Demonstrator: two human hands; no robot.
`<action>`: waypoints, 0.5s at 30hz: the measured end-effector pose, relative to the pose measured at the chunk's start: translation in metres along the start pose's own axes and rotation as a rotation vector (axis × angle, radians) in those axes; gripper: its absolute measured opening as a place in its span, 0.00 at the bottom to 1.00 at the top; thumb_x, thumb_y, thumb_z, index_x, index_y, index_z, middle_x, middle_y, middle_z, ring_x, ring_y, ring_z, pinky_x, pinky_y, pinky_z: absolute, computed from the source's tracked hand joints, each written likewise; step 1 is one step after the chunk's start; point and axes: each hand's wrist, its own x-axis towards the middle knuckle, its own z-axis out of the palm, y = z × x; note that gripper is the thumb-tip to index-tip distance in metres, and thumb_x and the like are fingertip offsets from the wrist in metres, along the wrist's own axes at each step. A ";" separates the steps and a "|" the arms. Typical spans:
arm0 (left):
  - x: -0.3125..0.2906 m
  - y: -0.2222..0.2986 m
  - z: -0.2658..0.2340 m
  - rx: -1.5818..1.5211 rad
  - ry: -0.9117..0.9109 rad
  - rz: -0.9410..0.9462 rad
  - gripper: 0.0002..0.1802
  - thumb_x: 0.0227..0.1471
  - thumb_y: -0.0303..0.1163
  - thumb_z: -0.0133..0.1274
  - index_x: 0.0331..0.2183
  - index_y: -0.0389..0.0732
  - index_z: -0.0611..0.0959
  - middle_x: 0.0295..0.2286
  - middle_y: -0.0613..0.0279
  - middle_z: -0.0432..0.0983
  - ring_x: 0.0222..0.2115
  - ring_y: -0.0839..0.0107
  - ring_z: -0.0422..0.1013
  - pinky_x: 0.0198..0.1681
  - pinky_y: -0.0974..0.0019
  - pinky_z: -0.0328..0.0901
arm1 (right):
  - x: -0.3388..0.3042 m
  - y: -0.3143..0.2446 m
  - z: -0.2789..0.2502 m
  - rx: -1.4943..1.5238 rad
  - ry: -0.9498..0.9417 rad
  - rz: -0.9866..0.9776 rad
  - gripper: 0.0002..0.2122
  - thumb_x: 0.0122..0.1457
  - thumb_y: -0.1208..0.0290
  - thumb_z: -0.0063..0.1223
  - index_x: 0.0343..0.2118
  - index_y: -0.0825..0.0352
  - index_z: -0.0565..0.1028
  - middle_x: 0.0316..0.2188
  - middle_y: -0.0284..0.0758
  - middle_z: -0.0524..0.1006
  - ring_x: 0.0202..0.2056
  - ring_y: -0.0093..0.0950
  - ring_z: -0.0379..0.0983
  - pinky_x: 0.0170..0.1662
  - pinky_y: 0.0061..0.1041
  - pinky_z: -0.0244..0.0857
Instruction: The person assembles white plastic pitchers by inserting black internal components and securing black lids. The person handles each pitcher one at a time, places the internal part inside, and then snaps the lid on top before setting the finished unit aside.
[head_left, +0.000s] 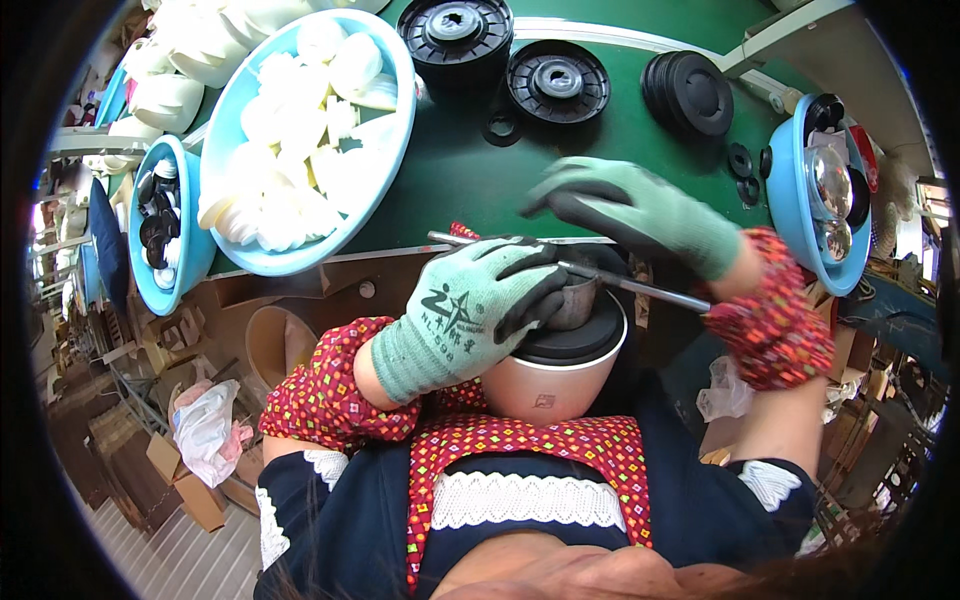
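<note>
A pale pink pot-shaped housing (pixel 545 385) rests on my lap with its black round end (pixel 572 345) facing up. On top of that sits a metal T-handled wrench (pixel 577 300), its round socket against the black part and its long bar running left to right. My left hand (pixel 478 305), in a green and black glove, is closed around the socket and bar. Slightly blurred, my right hand (pixel 640 210) is raised above the bar near the bench edge. Its gloved fingers stretch leftward and nothing shows in them.
Across the green bench (pixel 440 190) stand a blue basin of white parts (pixel 395 130), black ribbed discs (pixel 558 82), a stack of black discs (pixel 688 93) and small black rings (pixel 740 160). Blue bowls of small parts flank it at left (pixel 190 285) and right (pixel 845 275).
</note>
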 end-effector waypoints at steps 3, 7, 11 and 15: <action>0.000 -0.001 0.001 0.014 -0.017 0.040 0.28 0.41 0.29 0.69 0.49 0.46 0.88 0.51 0.54 0.80 0.53 0.49 0.76 0.56 0.48 0.72 | 0.036 0.018 0.040 0.539 -0.003 -0.021 0.23 0.77 0.55 0.42 0.59 0.69 0.79 0.58 0.42 0.80 0.60 0.31 0.75 0.67 0.35 0.64; 0.003 0.005 -0.007 0.267 -0.004 0.127 0.32 0.37 0.32 0.69 0.50 0.48 0.88 0.46 0.61 0.77 0.50 0.52 0.71 0.54 0.46 0.68 | 0.049 0.066 0.076 0.214 -0.070 -0.437 0.24 0.72 0.63 0.47 0.66 0.71 0.72 0.60 0.45 0.78 0.59 0.37 0.76 0.65 0.38 0.66; 0.024 0.035 -0.001 0.359 0.130 0.287 0.34 0.41 0.35 0.66 0.55 0.49 0.87 0.48 0.58 0.76 0.50 0.55 0.71 0.55 0.48 0.68 | 0.052 0.048 0.070 0.538 -0.284 -0.168 0.17 0.69 0.66 0.55 0.57 0.66 0.80 0.62 0.45 0.77 0.69 0.39 0.66 0.71 0.41 0.59; 0.063 0.048 0.049 0.025 -0.148 0.267 0.33 0.54 0.42 0.60 0.57 0.33 0.79 0.51 0.50 0.73 0.50 0.53 0.72 0.55 0.52 0.68 | 0.054 0.033 0.063 0.600 -0.395 -0.009 0.14 0.69 0.67 0.59 0.53 0.66 0.82 0.66 0.47 0.72 0.75 0.40 0.53 0.74 0.42 0.50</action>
